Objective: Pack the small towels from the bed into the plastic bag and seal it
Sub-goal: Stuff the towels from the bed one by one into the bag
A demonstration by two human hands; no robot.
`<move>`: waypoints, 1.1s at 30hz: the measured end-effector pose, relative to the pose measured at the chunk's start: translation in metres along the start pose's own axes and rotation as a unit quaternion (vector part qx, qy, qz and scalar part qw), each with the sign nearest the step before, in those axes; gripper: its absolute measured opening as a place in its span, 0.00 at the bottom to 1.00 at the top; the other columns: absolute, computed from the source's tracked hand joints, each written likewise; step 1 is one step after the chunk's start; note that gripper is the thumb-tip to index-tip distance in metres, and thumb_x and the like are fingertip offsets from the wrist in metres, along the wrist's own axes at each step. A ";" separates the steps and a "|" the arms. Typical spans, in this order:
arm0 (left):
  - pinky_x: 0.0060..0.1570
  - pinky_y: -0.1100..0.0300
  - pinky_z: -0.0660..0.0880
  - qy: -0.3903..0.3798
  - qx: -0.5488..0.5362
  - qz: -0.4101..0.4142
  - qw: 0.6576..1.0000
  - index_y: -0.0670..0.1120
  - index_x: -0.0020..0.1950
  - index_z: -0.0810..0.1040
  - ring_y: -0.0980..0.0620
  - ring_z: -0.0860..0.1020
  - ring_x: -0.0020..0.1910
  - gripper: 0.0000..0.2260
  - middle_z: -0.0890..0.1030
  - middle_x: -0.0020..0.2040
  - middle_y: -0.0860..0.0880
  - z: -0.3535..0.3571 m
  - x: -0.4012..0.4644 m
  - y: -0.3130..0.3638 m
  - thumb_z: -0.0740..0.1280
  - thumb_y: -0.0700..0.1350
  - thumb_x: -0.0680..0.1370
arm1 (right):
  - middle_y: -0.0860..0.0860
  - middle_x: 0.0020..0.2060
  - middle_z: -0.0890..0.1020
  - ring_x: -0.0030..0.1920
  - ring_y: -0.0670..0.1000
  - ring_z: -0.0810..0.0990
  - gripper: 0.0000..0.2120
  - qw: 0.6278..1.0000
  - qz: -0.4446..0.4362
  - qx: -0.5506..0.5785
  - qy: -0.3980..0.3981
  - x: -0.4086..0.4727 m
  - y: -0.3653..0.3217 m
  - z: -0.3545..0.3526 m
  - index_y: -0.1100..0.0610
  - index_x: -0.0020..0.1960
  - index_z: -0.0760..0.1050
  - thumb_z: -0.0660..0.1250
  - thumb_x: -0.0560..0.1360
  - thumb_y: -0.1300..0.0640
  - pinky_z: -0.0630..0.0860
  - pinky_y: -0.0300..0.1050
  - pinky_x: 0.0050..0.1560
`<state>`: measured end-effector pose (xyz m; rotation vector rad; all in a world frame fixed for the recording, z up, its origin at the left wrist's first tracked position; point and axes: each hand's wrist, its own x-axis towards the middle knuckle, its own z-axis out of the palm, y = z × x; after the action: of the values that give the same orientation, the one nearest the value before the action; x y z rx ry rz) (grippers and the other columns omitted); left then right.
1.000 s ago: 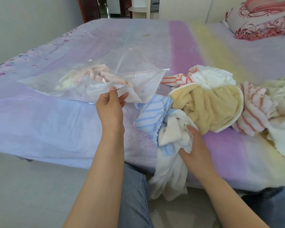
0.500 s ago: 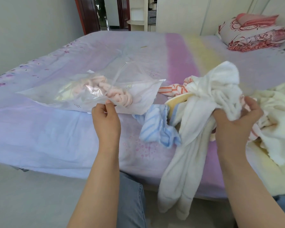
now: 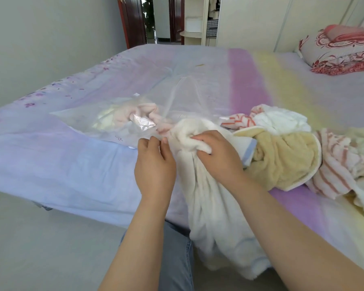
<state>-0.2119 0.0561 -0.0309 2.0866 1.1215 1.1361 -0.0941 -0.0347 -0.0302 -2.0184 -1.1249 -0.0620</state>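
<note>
A clear plastic bag (image 3: 88,114) lies on the bed with a pink towel (image 3: 143,111) and a pale yellow one inside. My left hand (image 3: 155,164) pinches the bag's open edge. My right hand (image 3: 218,156) grips a white towel with blue trim (image 3: 214,206) at the bag's mouth; its top end sits at the opening and the rest hangs over the bed edge. To the right lie loose towels: a yellow one (image 3: 282,162), a white one (image 3: 280,120), and red-striped ones (image 3: 336,164).
The bed (image 3: 198,68) has a lilac, purple and yellow sheet. A floral pillow and folded quilt (image 3: 340,51) sit at the far right. A wall runs along the left, a doorway stands at the back. My jeans-clad leg (image 3: 177,259) is below the bed edge.
My right hand carried the white towel left from the pile to the bag's mouth. My left hand stayed on the bag's edge. The view tilted down slightly.
</note>
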 end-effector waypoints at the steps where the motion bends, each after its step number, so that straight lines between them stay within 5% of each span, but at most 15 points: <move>1: 0.32 0.57 0.62 0.006 0.012 0.012 1.000 0.42 0.45 0.75 0.47 0.68 0.35 0.14 0.69 0.45 0.49 0.000 -0.003 -0.002 0.57 0.49 0.82 | 0.49 0.55 0.80 0.56 0.49 0.77 0.14 1.000 0.005 -0.010 -0.029 0.014 -0.008 0.000 0.50 0.54 0.81 0.63 0.73 0.60 0.74 0.49 0.55; 3: 0.30 0.57 0.63 0.017 0.025 0.026 0.999 0.42 0.43 0.74 0.46 0.70 0.34 0.14 0.71 0.44 0.49 0.000 -0.008 -0.007 0.58 0.48 0.82 | 0.48 0.52 0.82 0.54 0.50 0.78 0.14 0.998 0.046 0.042 0.004 0.044 -0.023 0.002 0.50 0.53 0.81 0.61 0.73 0.62 0.74 0.45 0.52; 5: 0.29 0.57 0.65 0.033 0.021 0.030 0.999 0.43 0.40 0.74 0.48 0.71 0.32 0.13 0.73 0.42 0.49 -0.001 -0.012 -0.011 0.60 0.48 0.82 | 0.49 0.58 0.78 0.59 0.50 0.76 0.20 0.986 0.076 0.141 0.041 0.065 -0.028 0.011 0.54 0.63 0.74 0.60 0.73 0.65 0.70 0.36 0.54; 8: 0.30 0.58 0.66 0.040 -0.005 0.013 0.999 0.46 0.38 0.76 0.50 0.73 0.32 0.13 0.76 0.40 0.53 -0.002 -0.016 -0.019 0.62 0.49 0.80 | 0.50 0.72 0.64 0.71 0.47 0.63 0.33 0.975 0.055 0.109 -0.187 0.059 -0.019 0.026 0.55 0.77 0.54 0.61 0.74 0.64 0.61 0.31 0.65; 10: 0.31 0.58 0.68 0.037 -0.018 -0.004 0.999 0.48 0.40 0.78 0.52 0.76 0.34 0.12 0.78 0.40 0.54 0.000 -0.020 -0.022 0.63 0.50 0.80 | 0.48 0.73 0.64 0.71 0.45 0.64 0.31 0.968 0.044 0.063 -0.238 0.037 -0.006 0.031 0.53 0.77 0.55 0.62 0.77 0.62 0.62 0.31 0.62; 12: 0.31 0.60 0.67 0.025 -0.029 -0.023 0.999 0.49 0.40 0.77 0.54 0.76 0.35 0.12 0.79 0.37 0.55 0.002 -0.023 -0.023 0.62 0.52 0.80 | 0.48 0.68 0.71 0.68 0.48 0.70 0.24 0.993 0.022 0.087 -0.071 0.001 0.005 0.030 0.52 0.72 0.64 0.63 0.78 0.58 0.68 0.41 0.66; 14: 0.30 0.59 0.65 0.019 -0.035 -0.033 0.999 0.48 0.37 0.74 0.53 0.73 0.31 0.15 0.75 0.32 0.55 0.003 -0.023 -0.021 0.60 0.52 0.81 | 0.45 0.57 0.75 0.59 0.49 0.75 0.15 0.987 0.033 0.110 0.108 -0.042 0.016 0.030 0.50 0.62 0.70 0.64 0.76 0.52 0.73 0.46 0.59; 16: 0.30 0.57 0.67 0.020 -0.041 -0.029 0.999 0.46 0.36 0.74 0.50 0.73 0.30 0.17 0.75 0.30 0.54 0.006 -0.022 -0.020 0.60 0.52 0.81 | 0.43 0.44 0.73 0.46 0.48 0.75 0.11 0.974 0.128 0.087 0.164 -0.089 0.024 0.026 0.47 0.50 0.67 0.62 0.74 0.42 0.74 0.46 0.47; 20: 0.34 0.54 0.72 0.023 -0.082 -0.030 0.996 0.45 0.36 0.74 0.51 0.77 0.32 0.17 0.81 0.34 0.53 0.013 -0.021 -0.019 0.59 0.53 0.81 | 0.44 0.38 0.76 0.42 0.51 0.79 0.26 0.927 0.358 -0.041 -0.108 -0.150 0.035 0.024 0.49 0.48 0.64 0.59 0.67 0.27 0.74 0.48 0.43; 23: 0.36 0.53 0.74 0.027 -0.115 -0.036 0.992 0.49 0.35 0.73 0.51 0.80 0.34 0.16 0.82 0.34 0.52 0.017 -0.023 -0.018 0.59 0.54 0.80 | 0.47 0.45 0.77 0.49 0.53 0.80 0.35 0.904 0.359 -0.120 -0.200 -0.150 0.033 0.026 0.53 0.54 0.65 0.62 0.64 0.25 0.72 0.47 0.43; 25: 0.36 0.55 0.74 0.032 -0.124 -0.036 0.991 0.53 0.33 0.70 0.53 0.80 0.35 0.16 0.82 0.34 0.54 0.017 -0.024 -0.017 0.59 0.53 0.80 | 0.49 0.42 0.80 0.46 0.52 0.81 0.32 0.903 0.334 -0.135 -0.233 -0.139 0.031 0.027 0.55 0.51 0.70 0.64 0.66 0.28 0.75 0.46 0.43; 29: 0.36 0.58 0.73 0.034 -0.137 -0.032 0.990 0.55 0.32 0.68 0.55 0.81 0.35 0.16 0.83 0.35 0.57 0.015 -0.025 -0.019 0.59 0.53 0.81 | 0.47 0.19 0.73 0.22 0.48 0.69 0.19 0.878 0.349 0.116 -0.307 -0.122 0.036 0.026 0.55 0.33 0.70 0.70 0.71 0.42 0.68 0.41 0.28; 33: 0.35 0.66 0.72 0.027 -0.150 -0.032 0.988 0.57 0.33 0.69 0.58 0.82 0.37 0.16 0.83 0.36 0.57 0.013 -0.027 -0.020 0.59 0.52 0.82 | 0.50 0.22 0.71 0.22 0.47 0.62 0.14 0.820 0.374 0.256 -0.348 -0.134 0.033 0.037 0.54 0.38 0.70 0.71 0.73 0.48 0.59 0.39 0.25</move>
<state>-0.2175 0.0434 -0.0638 1.7878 0.9657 1.2519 -0.1626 -0.1118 -0.1289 -1.8502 -0.5412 1.3294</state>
